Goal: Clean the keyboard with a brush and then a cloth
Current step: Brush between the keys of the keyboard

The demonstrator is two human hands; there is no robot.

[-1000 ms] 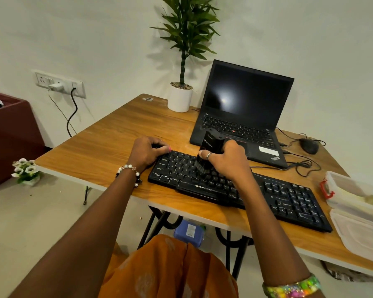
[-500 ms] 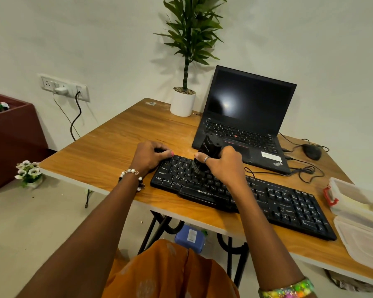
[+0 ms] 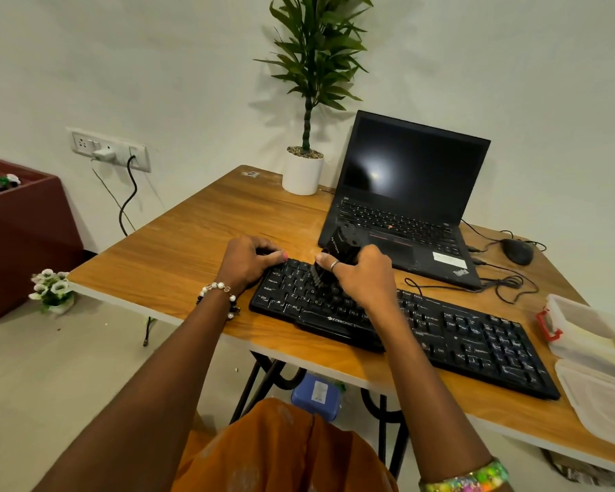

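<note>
Since a second ago your brush [image 3: 338,255] has slid a little toward the keyboard's left end, while your left hand has stayed put on the far-left corner.

Starting at your left: your left hand [image 3: 247,262] curls over the back-left corner of the keyboard [image 3: 441,335], fingers bent round its edge and pinning it to the wooden table [image 3: 192,250]. Keep it there; a board like this is probably light plastic and would likely skate on smooth wood under brushing strokes.

Moving right, your right hand [image 3: 361,275] is wrapped around the black brush body, thumb toward you, bristles down on the upper letter rows. The brush looks stiff in the handle and soft at the bristle end (a chunky block, easy to hold high up as you do now). Grip it by the body, not near the bristles, so they can flex into the gaps between keys. Press lightly, since keycaps can pop off if levered sideways.

The keyboard lies diagonally along the table's near edge, just in front of the open laptop [image 3: 405,193]. Most of its right half, number pad included, is probably yet to be brushed.

At the far right sits a clear plastic box [image 3: 590,328] with its lid [image 3: 604,403] beside it; whether it holds the cloth, I cannot tell.
</note>
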